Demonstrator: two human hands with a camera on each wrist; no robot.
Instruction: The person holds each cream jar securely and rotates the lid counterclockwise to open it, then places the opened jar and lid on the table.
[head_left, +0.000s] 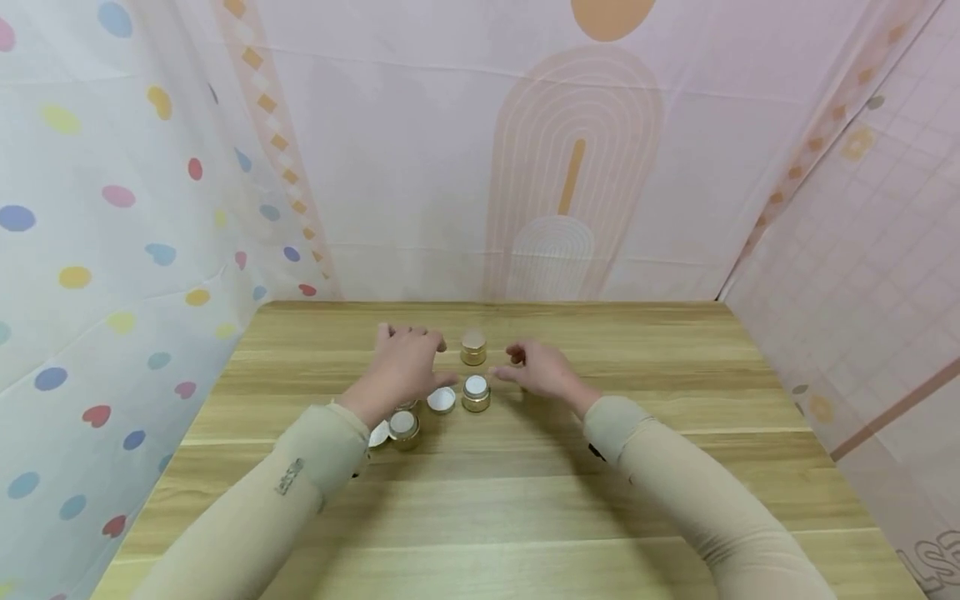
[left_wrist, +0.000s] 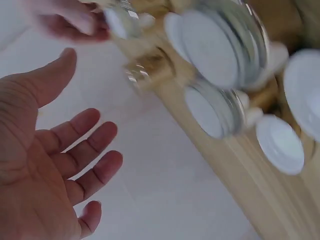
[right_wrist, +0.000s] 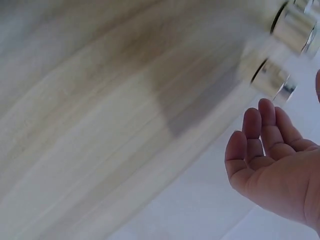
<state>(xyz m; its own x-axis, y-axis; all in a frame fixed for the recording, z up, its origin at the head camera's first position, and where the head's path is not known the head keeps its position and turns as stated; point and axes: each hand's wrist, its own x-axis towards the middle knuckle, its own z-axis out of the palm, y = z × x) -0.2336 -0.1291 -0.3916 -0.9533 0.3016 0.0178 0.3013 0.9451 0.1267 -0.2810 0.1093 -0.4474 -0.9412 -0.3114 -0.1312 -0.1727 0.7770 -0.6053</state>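
My left hand [head_left: 405, 367] hovers above a small cluster of cosmetic jars, its fingers spread and holding nothing. Just past it stands a closed gold jar [head_left: 473, 350]. Nearer is a jar with a white top [head_left: 476, 393], its gold side showing; an upturned white-lined lid [head_left: 442, 400] lies beside it. Another white-topped jar [head_left: 404, 428] and a second lid [head_left: 378, 434] sit below my left wrist, partly covering a further jar. To the right of the jars is my right hand [head_left: 542, 367], fingers loosely bent, with nothing in it. Jars look blurred in the left wrist view.
The jars stand on a wood-grain table [head_left: 480, 533]. A patterned white curtain [head_left: 420, 167] hangs behind its far edge, and a dotted cloth [head_left: 112, 275] covers the left side. Pale grid-patterned cloth [head_left: 862, 275] hangs on the right.
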